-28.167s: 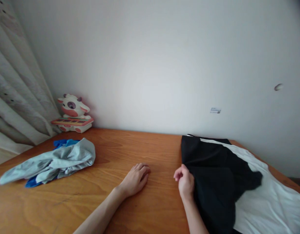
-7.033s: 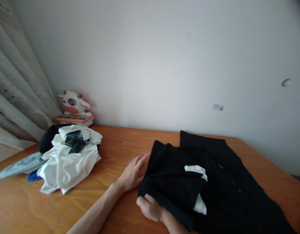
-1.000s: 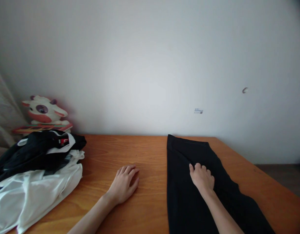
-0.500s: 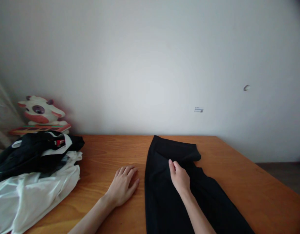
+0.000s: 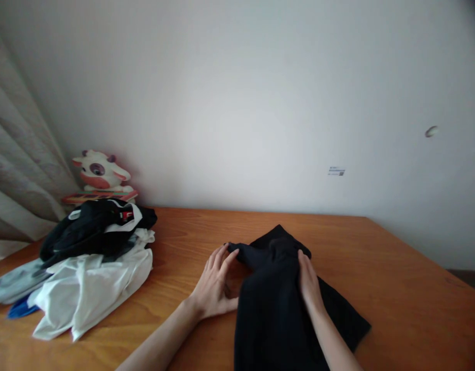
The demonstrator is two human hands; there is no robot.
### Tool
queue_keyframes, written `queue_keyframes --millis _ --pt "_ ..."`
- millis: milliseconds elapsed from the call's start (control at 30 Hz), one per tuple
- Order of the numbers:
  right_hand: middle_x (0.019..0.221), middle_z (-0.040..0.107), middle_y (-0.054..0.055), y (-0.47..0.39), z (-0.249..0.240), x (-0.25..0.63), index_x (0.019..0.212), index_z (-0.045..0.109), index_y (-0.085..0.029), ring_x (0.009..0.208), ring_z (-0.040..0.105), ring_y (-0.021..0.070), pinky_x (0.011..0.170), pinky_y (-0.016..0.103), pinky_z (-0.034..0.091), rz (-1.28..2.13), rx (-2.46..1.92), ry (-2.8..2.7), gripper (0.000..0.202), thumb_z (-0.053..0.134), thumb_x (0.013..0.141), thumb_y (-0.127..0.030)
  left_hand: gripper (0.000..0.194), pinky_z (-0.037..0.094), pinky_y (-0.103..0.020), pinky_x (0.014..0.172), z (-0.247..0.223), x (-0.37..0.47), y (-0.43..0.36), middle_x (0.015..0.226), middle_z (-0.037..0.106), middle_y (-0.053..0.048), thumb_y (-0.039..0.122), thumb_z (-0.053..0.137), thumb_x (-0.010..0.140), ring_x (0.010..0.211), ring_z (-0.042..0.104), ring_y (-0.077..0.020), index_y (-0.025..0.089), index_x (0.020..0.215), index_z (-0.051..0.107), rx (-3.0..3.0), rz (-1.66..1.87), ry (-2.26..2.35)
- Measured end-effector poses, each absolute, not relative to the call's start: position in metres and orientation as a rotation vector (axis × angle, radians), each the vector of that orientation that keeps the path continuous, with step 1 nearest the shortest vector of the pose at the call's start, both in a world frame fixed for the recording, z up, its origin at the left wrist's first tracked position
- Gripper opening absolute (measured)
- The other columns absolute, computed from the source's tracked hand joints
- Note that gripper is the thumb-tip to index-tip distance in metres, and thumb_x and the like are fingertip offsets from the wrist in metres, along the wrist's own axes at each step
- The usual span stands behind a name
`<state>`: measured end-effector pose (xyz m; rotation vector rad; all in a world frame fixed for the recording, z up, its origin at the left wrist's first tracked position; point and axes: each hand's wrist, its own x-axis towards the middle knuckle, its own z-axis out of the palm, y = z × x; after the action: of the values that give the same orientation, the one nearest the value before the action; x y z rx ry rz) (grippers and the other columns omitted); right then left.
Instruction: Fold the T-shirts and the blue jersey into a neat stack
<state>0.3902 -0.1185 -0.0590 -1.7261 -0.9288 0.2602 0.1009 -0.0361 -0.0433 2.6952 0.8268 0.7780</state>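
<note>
Black trousers (image 5: 276, 304), bunched and partly folded over, lie in front of me on the wooden table. My left hand (image 5: 214, 286) is at their left side, thumb and fingers spread apart. Its fingertips touch a corner of dark cloth that sticks out to the left. On the right side of the raised cloth is my right hand (image 5: 310, 283), its fingers closed against the fabric and its thumb hidden. Part of the cloth lies flat beyond the fold, and another part spreads out under my right forearm.
To the left a pile holds a black-and-white garment (image 5: 94, 226), a white garment (image 5: 94, 288), a grey cloth (image 5: 17, 283) and a blue piece (image 5: 23, 307). Behind it stands a cow-shaped toy keyboard (image 5: 102, 172). A curtain (image 5: 21, 154) hangs left; a wall (image 5: 241, 113) backs the table (image 5: 395, 288).
The trousers, spread flatter before, are now bunched and folded over toward me. My left hand has moved from bare table to their edge; my right hand has shifted to their right side. The view has turned left.
</note>
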Motion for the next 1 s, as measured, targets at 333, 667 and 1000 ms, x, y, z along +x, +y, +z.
queue_keyframes --millis 333,667,1000 --pt "0.125 0.071 0.009 -0.151 -0.016 0.292 0.128 0.067 -0.022 0.121 0.063 0.0304 0.108 0.044 0.045 1.176 -1.15 -1.37 0.059 0.062 0.087 -0.064 0.097 0.049 -0.047 0.105 -0.041 0.096 -0.039 0.134 0.057 -0.016 0.054 0.083 0.06 0.121 0.059 -0.0336 0.02 0.14 0.039 2.341 0.841 0.671" --pt "0.096 0.075 0.01 -0.138 -0.034 0.321 0.102 0.069 -0.022 0.088 0.071 0.0241 0.081 0.033 0.056 0.538 -1.393 -1.312 0.044 0.053 0.093 -0.063 0.035 0.053 -0.03 0.073 -0.039 0.103 -0.044 0.091 0.068 -0.003 0.047 0.068 0.082 0.081 0.065 -0.0196 0.022 0.1 0.051 2.036 0.959 0.721" --pt "0.097 0.073 0.013 -0.126 -0.083 0.394 0.101 0.061 -0.021 0.09 0.071 0.0285 0.08 0.039 0.056 0.352 -1.623 -0.869 0.057 0.056 0.077 -0.072 0.038 0.054 -0.032 0.081 -0.019 0.093 -0.031 0.092 0.063 0.0 0.047 0.063 0.085 0.088 0.065 -0.0191 0.023 0.106 0.043 1.617 1.379 0.898"
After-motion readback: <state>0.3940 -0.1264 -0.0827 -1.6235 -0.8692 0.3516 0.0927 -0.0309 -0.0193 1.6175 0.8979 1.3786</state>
